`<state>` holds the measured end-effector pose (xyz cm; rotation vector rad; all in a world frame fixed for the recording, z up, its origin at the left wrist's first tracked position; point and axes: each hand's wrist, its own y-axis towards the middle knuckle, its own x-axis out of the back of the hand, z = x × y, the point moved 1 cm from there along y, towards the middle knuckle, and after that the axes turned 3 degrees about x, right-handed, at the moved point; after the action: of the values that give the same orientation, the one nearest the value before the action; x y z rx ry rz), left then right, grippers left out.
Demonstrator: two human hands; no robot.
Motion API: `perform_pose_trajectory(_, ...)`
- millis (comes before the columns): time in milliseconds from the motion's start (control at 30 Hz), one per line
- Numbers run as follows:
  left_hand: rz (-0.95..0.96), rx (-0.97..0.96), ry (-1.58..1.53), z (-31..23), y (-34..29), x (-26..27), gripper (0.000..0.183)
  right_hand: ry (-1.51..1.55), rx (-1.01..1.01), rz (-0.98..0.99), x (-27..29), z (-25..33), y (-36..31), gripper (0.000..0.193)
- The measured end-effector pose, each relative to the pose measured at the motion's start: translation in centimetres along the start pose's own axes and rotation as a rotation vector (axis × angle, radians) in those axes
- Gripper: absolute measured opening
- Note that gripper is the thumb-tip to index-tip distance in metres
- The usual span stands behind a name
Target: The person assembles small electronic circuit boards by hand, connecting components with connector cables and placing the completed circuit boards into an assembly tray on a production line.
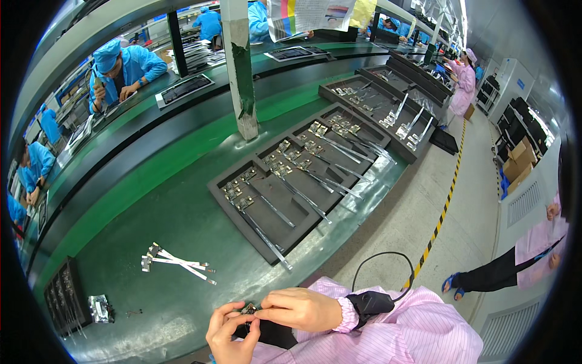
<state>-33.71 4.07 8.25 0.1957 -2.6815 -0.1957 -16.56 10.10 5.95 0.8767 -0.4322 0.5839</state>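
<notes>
Close to the table's near edge, my left hand (229,335) pinches a small circuit board (249,309) between thumb and fingers. My right hand (298,308) meets it from the other side, its fingertips closed on the same board. The fingers cover much of the board, so its underside and any cable on it are hidden. Ahead and to the right lies a dark foam tray (267,239) with several circuit boards (277,167) in its compartments, their silvery ribbon cables hanging over the near rim. A few white flex cables (180,262) lie crossed on the green table (139,224).
A second foam tray (371,112) stands farther right. At the left are a dark tray (63,297), a silvery bag (100,309) and tiny loose parts (134,313). A post (241,91) rises behind the trays. A black cord (388,253) runs from my right wrist band. Co-workers sit opposite.
</notes>
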Motion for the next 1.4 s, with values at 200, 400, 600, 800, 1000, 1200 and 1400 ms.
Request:
perform_pose_trajectory(200, 0.0, 0.011, 0.008, 0.1, -0.8, 0.4, 0.013, -0.055, -0.007, -0.035, -0.4, 1.0, 0.3, 0.018)
perform_pose_trajectory(400, 0.059, 0.092, -0.162, 1.9, -0.1, 0.0, 0.018, 0.088, -0.131, -0.096, 0.6, 0.2, 0.6, 0.013)
perform_pose_trajectory(600, 0.039, 0.329, -0.534, 1.5, -0.1, 0.3, 0.045, 0.508, -0.536, -0.105, 0.8, -0.7, -0.5, 0.008)
perform_pose_trajectory(800, 0.094, 0.293, -0.666, 2.2, -0.5, 0.1, 0.035, 0.521, -0.518, -0.078, 0.2, -0.6, -0.5, 0.009)
perform_pose_trajectory(1000, 0.111, 0.307, -0.673, 2.0, -0.6, 0.1, 0.03, 0.336, -0.411, -0.086, 0.1, 0.0, -0.1, 0.012)
perform_pose_trajectory(1200, 0.076, 0.318, -0.566, 1.8, -0.7, 0.1, 0.029, 0.235, -0.34, -0.041, 0.3, 0.0, 0.2, 0.012)
perform_pose_trajectory(1400, -0.001, 0.24, -0.433, 1.7, -0.6, -0.2, 0.028, 0.491, -0.522, -0.043, 0.2, 0.1, 0.2, 0.012)
